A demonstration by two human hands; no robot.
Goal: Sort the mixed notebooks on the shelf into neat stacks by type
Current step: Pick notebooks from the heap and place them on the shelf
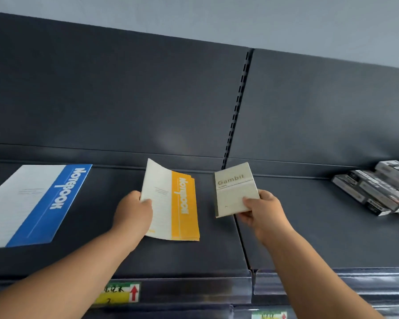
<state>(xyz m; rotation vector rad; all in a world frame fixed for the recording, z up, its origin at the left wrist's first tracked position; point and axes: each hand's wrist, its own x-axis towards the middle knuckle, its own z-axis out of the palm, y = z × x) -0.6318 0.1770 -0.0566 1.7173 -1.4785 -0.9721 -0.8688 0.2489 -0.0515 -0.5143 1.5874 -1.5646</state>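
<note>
My left hand [134,209] grips the left edge of a white and orange notebook [173,203], whose top corner curls up above a small stack of the same kind on the dark shelf [194,256]. My right hand [260,210] pinches the lower right corner of a small beige "Gambit" notebook [234,188], held tilted just above the shelf, over the seam between two shelf panels. A larger white and blue notebook [37,203] lies flat at the far left.
Several dark, long boxes [376,189] are piled at the right end of the shelf. A slotted upright [237,104] divides the dark back panel. Price labels [120,293] sit on the shelf's front rail.
</note>
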